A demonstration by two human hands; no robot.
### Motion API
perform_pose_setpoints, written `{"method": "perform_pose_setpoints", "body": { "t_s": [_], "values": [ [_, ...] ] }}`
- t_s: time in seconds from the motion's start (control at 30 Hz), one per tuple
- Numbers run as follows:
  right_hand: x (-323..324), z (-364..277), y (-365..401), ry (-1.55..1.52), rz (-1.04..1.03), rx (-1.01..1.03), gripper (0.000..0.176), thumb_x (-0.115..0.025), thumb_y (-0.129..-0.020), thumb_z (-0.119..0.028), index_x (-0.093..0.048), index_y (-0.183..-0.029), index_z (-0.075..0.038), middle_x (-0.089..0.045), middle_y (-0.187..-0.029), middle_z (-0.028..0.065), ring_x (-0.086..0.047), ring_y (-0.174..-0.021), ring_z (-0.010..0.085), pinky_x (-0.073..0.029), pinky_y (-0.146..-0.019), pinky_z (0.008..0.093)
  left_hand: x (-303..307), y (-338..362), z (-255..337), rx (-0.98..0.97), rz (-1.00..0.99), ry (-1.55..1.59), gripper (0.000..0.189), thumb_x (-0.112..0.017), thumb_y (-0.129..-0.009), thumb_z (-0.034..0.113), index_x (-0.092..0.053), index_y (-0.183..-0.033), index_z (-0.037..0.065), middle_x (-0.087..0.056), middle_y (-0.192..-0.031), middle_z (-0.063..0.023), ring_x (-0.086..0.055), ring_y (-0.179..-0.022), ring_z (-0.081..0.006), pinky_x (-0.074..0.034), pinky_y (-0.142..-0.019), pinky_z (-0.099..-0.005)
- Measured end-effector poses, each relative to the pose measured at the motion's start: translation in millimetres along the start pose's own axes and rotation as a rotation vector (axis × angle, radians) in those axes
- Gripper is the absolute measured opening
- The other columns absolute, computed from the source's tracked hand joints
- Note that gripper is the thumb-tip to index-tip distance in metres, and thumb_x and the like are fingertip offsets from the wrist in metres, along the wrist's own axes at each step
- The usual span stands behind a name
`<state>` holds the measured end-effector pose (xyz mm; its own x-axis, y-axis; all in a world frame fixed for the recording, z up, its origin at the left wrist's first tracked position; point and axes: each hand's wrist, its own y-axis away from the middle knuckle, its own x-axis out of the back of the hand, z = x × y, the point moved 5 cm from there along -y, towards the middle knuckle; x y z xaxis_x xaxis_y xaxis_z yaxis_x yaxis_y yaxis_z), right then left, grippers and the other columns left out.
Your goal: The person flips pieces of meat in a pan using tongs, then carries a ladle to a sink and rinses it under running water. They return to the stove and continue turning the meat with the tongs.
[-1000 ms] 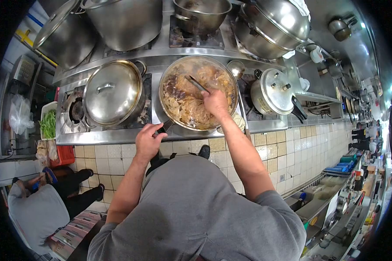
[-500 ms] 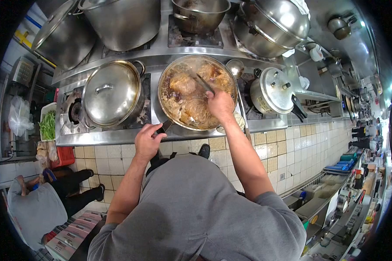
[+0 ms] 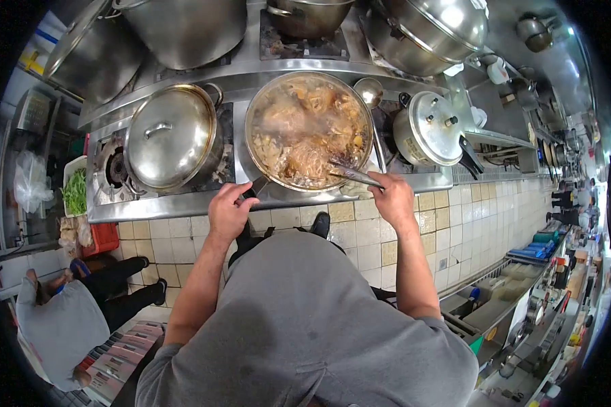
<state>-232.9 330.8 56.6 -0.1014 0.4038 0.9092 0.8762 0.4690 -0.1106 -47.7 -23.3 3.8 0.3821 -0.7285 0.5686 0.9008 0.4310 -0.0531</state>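
A wide, steaming pan point(image 3: 250, 150) of brown stew with large pieces of meat sits on the front of the stove. Fingers and thumb of my left hand point(image 3: 229, 211) are closed around its dark handle point(image 3: 258, 186) at the near left. My right hand point(image 3: 393, 201) grips metal tongs point(image 3: 359, 176) from the near right side. The tips of the tongs reach over the rim into the stew, beside a piece of meat point(image 3: 307, 161). Below the tongs, a pale cloth point(image 3: 357, 189) is partly hidden.
Left of the pan stands a lidded pot point(image 3: 173, 139); to the right are a ladle point(image 3: 368, 91) and a pressure cooker point(image 3: 434, 129). Large pots point(image 3: 183, 30) line the back. Greens point(image 3: 76, 191) fill a container at far left, and another person point(image 3: 64, 332) is at lower left.
My right hand has drawn back from over the pan toward me and to the right, taking the tongs along. My left hand stays at the handle. More steam hangs over the stew.
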Motion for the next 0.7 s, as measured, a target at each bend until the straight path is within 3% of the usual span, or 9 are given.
{"method": "perform_pose_setpoints", "body": {
  "t_s": [0.1, 0.43, 0.53, 0.6, 0.7],
  "values": [
    [2.1, -0.7, 12.7, 0.082, 0.001, 0.082, 0.032, -0.081, -0.080, -0.011, -0.081, -0.112, -0.017, -0.072, -0.087, 0.0085, -0.071, -0.091, 0.0319, -0.059, -0.080, 0.0446, -0.9, -1.3, -0.7, -0.002, -0.013, 0.021, 0.045, -0.090, -0.078, 0.006, -0.078, -0.122, 0.002, -0.073, -0.105, -0.0106, -0.066, -0.075, -0.0170, -0.056, -0.070, -0.0302],
    [-24.7, -3.8, 5.6, 0.135, 0.054, 0.234, 0.034, -0.083, -0.080, -0.013, -0.081, -0.113, -0.019, -0.069, -0.086, 0.0043, -0.070, -0.090, 0.0278, -0.059, -0.077, 0.0432, -2.6, -2.2, -3.2, -0.020, -0.012, -0.019, 0.045, -0.091, -0.078, 0.006, -0.078, -0.120, 0.001, -0.072, -0.102, -0.0087, -0.063, -0.073, -0.0147, -0.054, -0.067, -0.0293],
    [-23.6, -6.9, 2.0, 0.096, 0.063, 0.273, 0.026, -0.074, -0.086, -0.010, -0.083, -0.109, -0.015, -0.069, -0.082, 0.0057, -0.069, -0.086, 0.0284, -0.059, -0.076, 0.0416, -1.6, -1.5, -1.9, -0.026, 0.002, -0.010, 0.044, -0.091, -0.078, 0.007, -0.078, -0.120, 0.001, -0.072, -0.102, -0.0087, -0.063, -0.072, -0.0146, -0.054, -0.067, -0.0298],
    [-30.8, -1.2, 1.1, 0.121, 0.066, 0.313, 0.032, -0.083, -0.080, -0.013, -0.082, -0.111, -0.020, -0.067, -0.083, 0.0016, -0.069, -0.087, 0.0249, -0.059, -0.075, 0.0404, -1.2, -1.6, 1.0, -0.019, -0.001, -0.013, 0.044, -0.091, -0.078, 0.008, -0.078, -0.119, 0.001, -0.072, -0.103, -0.0087, -0.063, -0.072, -0.0146, -0.054, -0.066, -0.0302],
    [-31.5, -0.6, -2.2, 0.178, 0.041, 0.350, 0.032, -0.083, -0.079, -0.013, -0.082, -0.111, -0.021, -0.068, -0.083, 0.0015, -0.069, -0.086, 0.0248, -0.059, -0.075, 0.0401, 1.1, -1.5, 4.9, -0.022, -0.009, -0.055, 0.044, -0.091, -0.079, 0.007, -0.078, -0.120, 0.001, -0.072, -0.102, -0.0085, -0.063, -0.072, -0.0145, -0.054, -0.067, -0.0302]
  ]
}}
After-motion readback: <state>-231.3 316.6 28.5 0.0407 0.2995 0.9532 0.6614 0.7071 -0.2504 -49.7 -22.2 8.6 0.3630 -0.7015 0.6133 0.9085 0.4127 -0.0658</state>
